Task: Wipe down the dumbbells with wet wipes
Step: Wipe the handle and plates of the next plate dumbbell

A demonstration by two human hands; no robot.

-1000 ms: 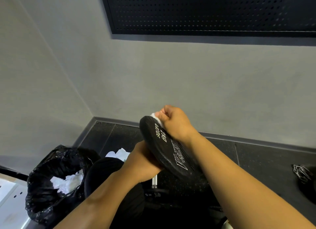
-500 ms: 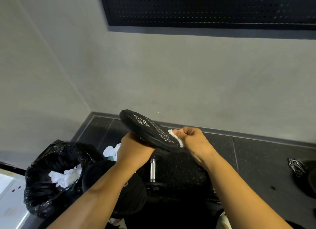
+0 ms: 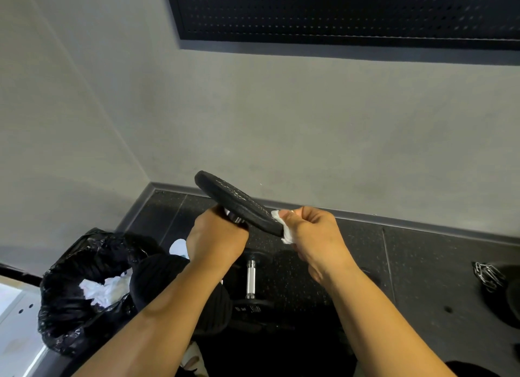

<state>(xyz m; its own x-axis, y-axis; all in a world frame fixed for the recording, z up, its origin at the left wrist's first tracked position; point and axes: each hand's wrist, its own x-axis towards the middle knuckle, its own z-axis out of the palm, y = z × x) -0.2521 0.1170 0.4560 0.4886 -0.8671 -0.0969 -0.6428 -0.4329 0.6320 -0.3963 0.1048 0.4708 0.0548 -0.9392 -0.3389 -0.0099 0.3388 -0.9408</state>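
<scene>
A big grey wall (image 3: 281, 123) stands behind a dark floor (image 3: 422, 258). A black bag (image 3: 70, 306) sits on the floor at the left, with used white wipes (image 3: 104, 288) inside it. The dumbbell (image 3: 236, 202) is up in the air in front of the wall, tipped to one side. A second dumbbell (image 3: 250, 278) lies on the floor below it. The left hand (image 3: 215, 238) wraps tight around the shiny handle, under the black round end. The right hand (image 3: 315, 233) pinches a wet wipe (image 3: 285, 230) in curled fingers, and the wipe touches the low edge of that round end.
</scene>
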